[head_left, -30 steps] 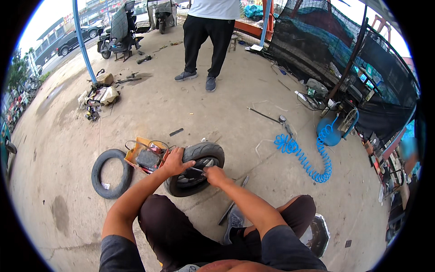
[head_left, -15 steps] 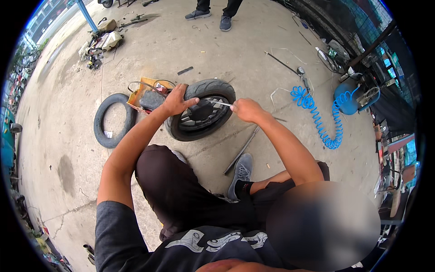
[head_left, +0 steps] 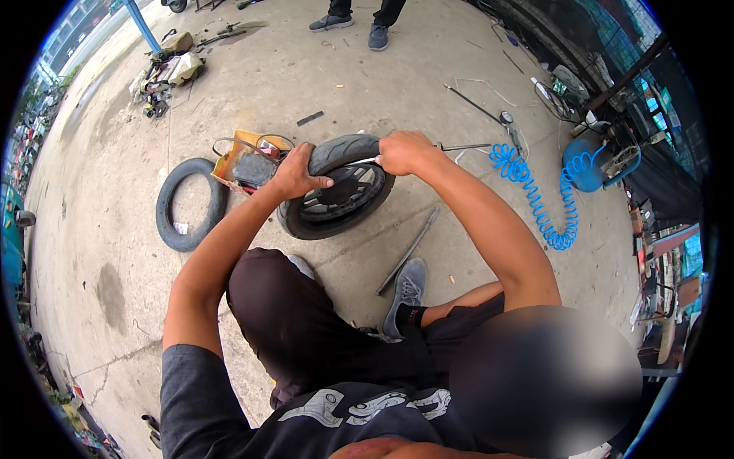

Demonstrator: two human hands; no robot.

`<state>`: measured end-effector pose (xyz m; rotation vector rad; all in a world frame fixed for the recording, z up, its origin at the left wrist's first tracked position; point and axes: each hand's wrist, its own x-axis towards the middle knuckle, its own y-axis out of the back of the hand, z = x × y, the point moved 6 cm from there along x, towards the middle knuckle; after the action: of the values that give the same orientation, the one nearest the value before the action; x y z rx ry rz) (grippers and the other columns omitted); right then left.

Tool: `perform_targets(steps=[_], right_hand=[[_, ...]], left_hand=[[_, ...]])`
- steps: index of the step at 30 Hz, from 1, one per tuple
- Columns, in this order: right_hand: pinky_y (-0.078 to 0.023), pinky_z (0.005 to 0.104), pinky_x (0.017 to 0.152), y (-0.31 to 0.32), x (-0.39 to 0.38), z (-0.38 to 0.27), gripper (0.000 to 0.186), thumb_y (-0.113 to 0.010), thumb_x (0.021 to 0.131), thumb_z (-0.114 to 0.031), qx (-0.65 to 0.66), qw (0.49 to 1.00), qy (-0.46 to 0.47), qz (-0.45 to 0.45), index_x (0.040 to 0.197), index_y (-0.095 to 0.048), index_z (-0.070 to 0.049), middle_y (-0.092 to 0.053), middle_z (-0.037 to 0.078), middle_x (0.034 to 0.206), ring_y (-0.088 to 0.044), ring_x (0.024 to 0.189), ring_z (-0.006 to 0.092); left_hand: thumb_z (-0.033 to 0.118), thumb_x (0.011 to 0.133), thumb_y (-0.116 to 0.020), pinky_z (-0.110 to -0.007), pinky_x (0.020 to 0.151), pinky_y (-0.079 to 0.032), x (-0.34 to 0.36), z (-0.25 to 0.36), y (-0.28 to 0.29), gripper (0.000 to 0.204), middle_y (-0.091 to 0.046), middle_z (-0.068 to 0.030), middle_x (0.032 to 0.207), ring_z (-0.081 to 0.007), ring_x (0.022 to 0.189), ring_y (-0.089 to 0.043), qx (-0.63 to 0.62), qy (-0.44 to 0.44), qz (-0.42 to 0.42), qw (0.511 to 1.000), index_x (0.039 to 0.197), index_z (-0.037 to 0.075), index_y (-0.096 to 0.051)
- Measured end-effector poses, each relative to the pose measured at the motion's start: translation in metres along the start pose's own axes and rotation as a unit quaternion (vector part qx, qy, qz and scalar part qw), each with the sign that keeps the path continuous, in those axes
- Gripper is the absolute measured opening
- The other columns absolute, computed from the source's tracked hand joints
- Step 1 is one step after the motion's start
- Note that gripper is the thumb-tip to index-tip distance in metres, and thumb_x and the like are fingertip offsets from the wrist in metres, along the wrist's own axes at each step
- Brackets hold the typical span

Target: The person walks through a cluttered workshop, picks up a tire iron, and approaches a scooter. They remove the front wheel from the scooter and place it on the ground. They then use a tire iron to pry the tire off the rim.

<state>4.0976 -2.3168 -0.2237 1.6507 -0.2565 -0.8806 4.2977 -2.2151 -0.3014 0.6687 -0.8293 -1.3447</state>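
Observation:
A black motorcycle tyre on a dark spoked wheel [head_left: 348, 195] leans tilted in front of me. My left hand [head_left: 300, 173] grips its left edge, fingers over the tread and thumb pointing in toward the rim. My right hand [head_left: 409, 153] is closed in a fist round a thin metal tyre lever [head_left: 462, 147] at the wheel's upper right. The lever's tip reaches in between tyre and rim, and its other end sticks out to the right of my fist. Exactly how the tip sits at the bead is hard to make out.
A loose tyre [head_left: 170, 200] lies at left beside a yellow box [head_left: 243, 145] of tools. A metal bar [head_left: 409, 252] rests near my shoe. Rightward are a coiled blue air hose [head_left: 539, 210], a gauge [head_left: 506, 118] and a blue tank [head_left: 585, 164]. Someone's shoes [head_left: 378, 37] stand ahead.
My right hand has moved up and left, onto the upper right of the tyre. The lever's outer end has swung upward. My left hand stays on the tyre.

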Motion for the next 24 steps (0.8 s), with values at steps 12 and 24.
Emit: perform_targets(steps=[12, 24], right_hand=[[-0.053, 0.0453, 0.085, -0.012, 0.008, -0.008, 0.026, -0.059, 0.093, -0.029, -0.03, 0.998, 0.021, 0.055, 0.101, -0.075, -0.009, -0.073, 0.015, 0.103, -0.068, 0.101, 0.0336], [-0.055, 0.0489, 0.08, -0.069, -0.015, -0.032, 0.018, -0.057, 0.088, -0.013, 0.186, 0.959, -0.1, 0.186, 0.088, -0.073, -0.003, -0.072, 0.021, 0.092, -0.07, 0.091, 0.0392]], left_hand=[[0.047, 0.066, -0.087, -0.046, 0.101, -0.042, -0.001, 0.0, 0.0, 0.088, -0.055, -0.0244, 0.119, -0.0417, 0.119, -0.051, -0.004, 0.006, 0.006, 1.0, 0.127, -0.004, -0.05], [0.044, 0.066, -0.087, -0.045, 0.1, -0.044, 0.011, -0.007, -0.001, 0.081, -0.057, -0.0227, 0.118, -0.0397, 0.118, -0.054, -0.002, 0.058, 0.0, 0.998, 0.123, -0.003, -0.053]])
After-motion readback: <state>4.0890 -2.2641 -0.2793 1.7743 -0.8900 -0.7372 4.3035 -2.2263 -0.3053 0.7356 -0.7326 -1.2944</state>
